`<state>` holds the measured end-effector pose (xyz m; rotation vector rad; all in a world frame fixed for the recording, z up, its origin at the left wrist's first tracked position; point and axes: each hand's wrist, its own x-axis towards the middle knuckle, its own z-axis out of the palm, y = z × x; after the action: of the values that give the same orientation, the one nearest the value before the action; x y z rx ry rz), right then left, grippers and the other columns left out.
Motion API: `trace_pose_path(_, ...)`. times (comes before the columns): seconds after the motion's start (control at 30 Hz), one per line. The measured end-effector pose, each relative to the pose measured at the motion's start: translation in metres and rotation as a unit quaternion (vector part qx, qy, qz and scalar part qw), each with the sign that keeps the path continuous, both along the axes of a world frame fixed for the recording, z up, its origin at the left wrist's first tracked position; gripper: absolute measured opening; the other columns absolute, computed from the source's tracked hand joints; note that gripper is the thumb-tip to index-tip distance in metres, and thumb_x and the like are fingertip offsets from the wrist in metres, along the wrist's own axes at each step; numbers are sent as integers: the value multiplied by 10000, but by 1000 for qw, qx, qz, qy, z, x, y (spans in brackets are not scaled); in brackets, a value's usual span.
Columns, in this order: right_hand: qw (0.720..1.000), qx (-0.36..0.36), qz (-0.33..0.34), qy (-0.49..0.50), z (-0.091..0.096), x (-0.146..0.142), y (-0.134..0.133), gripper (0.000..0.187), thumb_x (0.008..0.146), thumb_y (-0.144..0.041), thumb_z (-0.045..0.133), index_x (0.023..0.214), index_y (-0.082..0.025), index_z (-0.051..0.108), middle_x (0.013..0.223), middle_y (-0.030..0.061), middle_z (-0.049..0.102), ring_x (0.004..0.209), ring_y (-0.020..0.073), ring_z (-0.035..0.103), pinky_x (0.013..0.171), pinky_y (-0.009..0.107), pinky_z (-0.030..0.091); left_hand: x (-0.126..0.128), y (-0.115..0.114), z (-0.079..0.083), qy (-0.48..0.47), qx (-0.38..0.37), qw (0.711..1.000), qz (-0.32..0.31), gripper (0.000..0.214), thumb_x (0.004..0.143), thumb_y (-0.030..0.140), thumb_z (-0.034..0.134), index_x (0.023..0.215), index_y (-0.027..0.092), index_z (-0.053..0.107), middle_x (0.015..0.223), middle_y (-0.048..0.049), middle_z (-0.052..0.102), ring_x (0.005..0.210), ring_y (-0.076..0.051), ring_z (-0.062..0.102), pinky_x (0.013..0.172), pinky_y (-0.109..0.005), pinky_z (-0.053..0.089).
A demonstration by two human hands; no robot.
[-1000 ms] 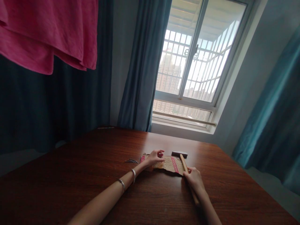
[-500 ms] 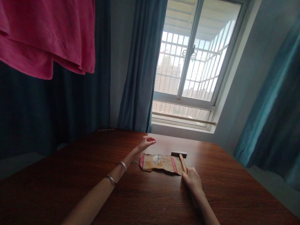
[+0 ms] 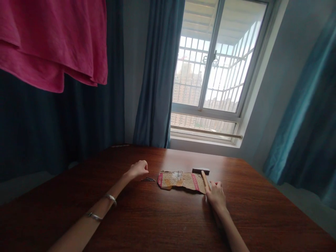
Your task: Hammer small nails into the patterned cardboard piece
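Note:
My left hand (image 3: pixel 138 169) hovers just above and left of a small pile of nails (image 3: pixel 148 179) on the table. Its fingers are curled together; whether anything is in them is hidden. My right hand (image 3: pixel 216 196) is closed round the wooden handle of a hammer (image 3: pixel 201 171), with some fingers slightly raised. The hammer's dark head lies beyond the right end of a patterned piece of cardboard (image 3: pixel 183 183), its handle along that end. Several nails (image 3: pixel 180 173) stand upright near the cardboard's far edge, around a pale shiny patch.
The brown wooden table (image 3: pixel 157 220) spreads around both hands. Behind it are a barred window (image 3: pixel 207 70) and blue curtains (image 3: pixel 157 77). A pink cloth (image 3: pixel 65 45) hangs at upper left.
My left hand has moved left, from beside the upright nails to the loose nail pile, and its fingers have curled down. My right hand's fingers have lifted slightly; the hammer has stayed nearly still.

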<state>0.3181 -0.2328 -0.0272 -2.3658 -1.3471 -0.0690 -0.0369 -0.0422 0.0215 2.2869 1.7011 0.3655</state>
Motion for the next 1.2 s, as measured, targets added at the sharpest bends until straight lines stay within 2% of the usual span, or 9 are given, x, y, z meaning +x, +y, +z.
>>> trace_pose_path(0.13,1000,15,12,13,0,-1,1,383,826,-312,387,1129,-164,570,1097,156,517,937,237,563,775,305,408,-4,-13,-9,-4,-37,999,29,209,593,373,633,623,170,672,719,-81,684,737,-228,622,609,-246,393)
trace_pose_path(0.27,999,18,20,20,-4,0,3,353,815,-301,390,1073,-182,599,1065,137,520,916,228,565,762,301,407,2,-25,-16,13,-27,998,61,268,602,429,640,690,178,673,840,-103,692,819,-254,623,645,-270,413)
trace_pose_path(0.57,998,31,32,39,-7,1,2,349,810,-307,385,1050,-178,604,1052,131,518,887,217,567,764,298,396,7,-38,-17,69,-14,996,62,328,691,484,548,780,184,647,960,-137,670,903,-299,613,729,-367,450)
trace_pose_path(0.87,998,25,30,42,-7,1,1,347,800,-326,391,1037,-181,599,1053,134,536,871,222,565,728,302,400,-3,-28,-21,64,-35,995,65,203,656,302,580,808,173,620,989,-159,654,910,-310,610,696,-361,453)
trace_pose_path(1.0,998,27,32,41,-7,0,2,358,795,-323,392,1049,-179,600,1069,140,535,877,228,566,724,306,402,-4,-31,-14,52,-39,996,65,134,625,205,578,746,160,617,913,-149,671,860,-280,626,655,-304,446)
trace_pose_path(1.2,998,31,39,41,-10,2,3,364,786,-307,414,1057,-162,608,1060,156,543,871,239,571,754,321,408,-2,-42,-3,17,-27,997,72,83,592,173,613,672,155,618,808,-106,680,807,-230,630,646,-243,428)
